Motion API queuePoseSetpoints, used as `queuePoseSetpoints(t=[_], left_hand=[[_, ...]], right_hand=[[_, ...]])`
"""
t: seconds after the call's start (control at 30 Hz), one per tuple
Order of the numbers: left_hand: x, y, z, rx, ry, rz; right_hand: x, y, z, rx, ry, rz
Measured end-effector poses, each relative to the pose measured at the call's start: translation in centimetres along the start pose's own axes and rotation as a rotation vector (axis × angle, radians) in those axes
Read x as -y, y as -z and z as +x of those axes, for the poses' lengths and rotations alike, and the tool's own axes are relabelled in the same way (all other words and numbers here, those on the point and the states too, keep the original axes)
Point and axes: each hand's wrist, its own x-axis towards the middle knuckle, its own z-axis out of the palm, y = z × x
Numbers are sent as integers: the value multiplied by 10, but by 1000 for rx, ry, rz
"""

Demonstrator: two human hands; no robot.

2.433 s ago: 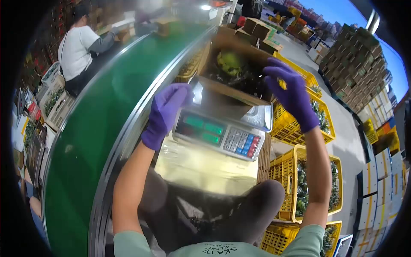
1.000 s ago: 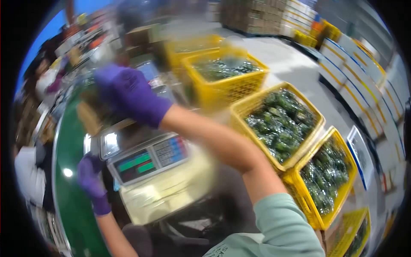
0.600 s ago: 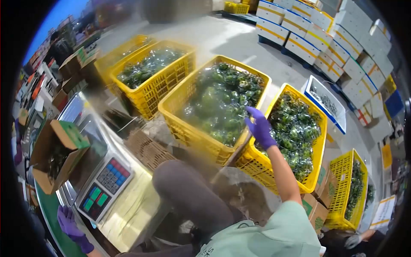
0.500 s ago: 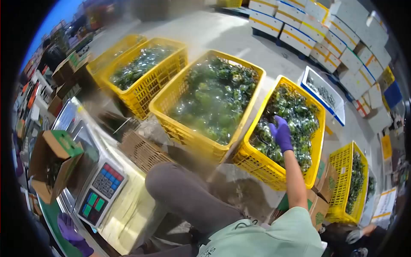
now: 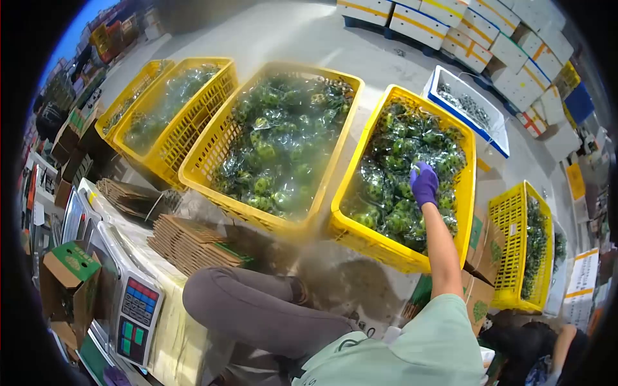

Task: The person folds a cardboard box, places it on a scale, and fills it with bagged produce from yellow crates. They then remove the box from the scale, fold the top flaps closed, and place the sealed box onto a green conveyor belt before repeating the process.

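Observation:
My right hand point(image 5: 424, 184), in a purple glove, is over the yellow crate point(image 5: 340, 217) at the right. Its fingers are closed at the surface of the heap, around a small pale-green piece that mostly hides behind them. The crate holds many glossy dark-green bundles point(image 5: 400, 215), possibly tied crabs; their kind is not clear. My left hand point(image 5: 116, 376), also purple-gloved, barely shows at the bottom left edge, below the scale point(image 5: 138, 315); its fingers cannot be made out. An open cardboard box point(image 5: 80, 283) with dark contents stands on the scale.
A bigger yellow crate point(image 5: 206, 145) of similar bundles stands at centre, with more yellow crates point(image 5: 170, 145) to its left. Flattened cardboard point(image 5: 187, 241) lies beside my knee. A white foam box point(image 5: 499, 132) is behind the right crate. Another person's arm point(image 5: 563, 344) shows at lower right.
My right hand has gone from spread fingers to closed ones over the heap. My left hand has slipped mostly out of view at the bottom. The camera view has shifted to the right.

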Motion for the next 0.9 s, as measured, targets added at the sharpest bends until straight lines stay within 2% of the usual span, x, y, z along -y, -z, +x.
queuePoseSetpoints(t=[0.07,0.1,0.17,0.2,0.23,0.27,0.3,0.33,0.4,0.47,0.53,0.6,0.63,0.7,0.73,0.8,0.87,0.9], left_hand=[[4,4,-9,53,-7,-34],[1,5,-10,-22,19,-18],[-5,16,-5,-39,34,14],[-5,29,-1,-26,33,20],[1,62,11,-9,28,19],[9,104,35,637,8,-91],[-3,78,12,20,30,29],[-4,65,4,-38,38,32],[-11,47,-2,-77,51,48],[-16,32,-4,-90,57,59],[-18,20,-3,-105,61,70],[-19,11,-2,-127,69,84],[-19,8,-1,-136,70,87],[-19,1,0,-152,73,89],[-18,-2,1,-162,77,91],[-19,-8,-3,-185,81,91],[-27,-11,-10,-209,86,100],[-30,-14,-14,-223,87,103]], right_hand=[[8,-13,24,-78,104,-44],[13,-20,38,60,62,-15],[33,-32,52,7,152,-28],[43,-38,60,-61,229,-41],[53,-43,68,-30,248,-61],[61,-47,72,-25,258,-55],[67,-51,74,57,203,-163],[71,-52,73,139,143,-273],[48,-70,74,124,153,-189],[20,-78,82,116,44,-23],[-27,-70,82,-211,-57,153],[-62,-45,85,-253,-449,428],[-65,-37,82,-251,-453,421],[-66,-18,81,-559,-57,-180],[-44,-1,81,-561,-54,-181],[30,28,73,-596,229,-378],[36,-15,84,-262,392,121],[51,-37,81,-10,373,116]])
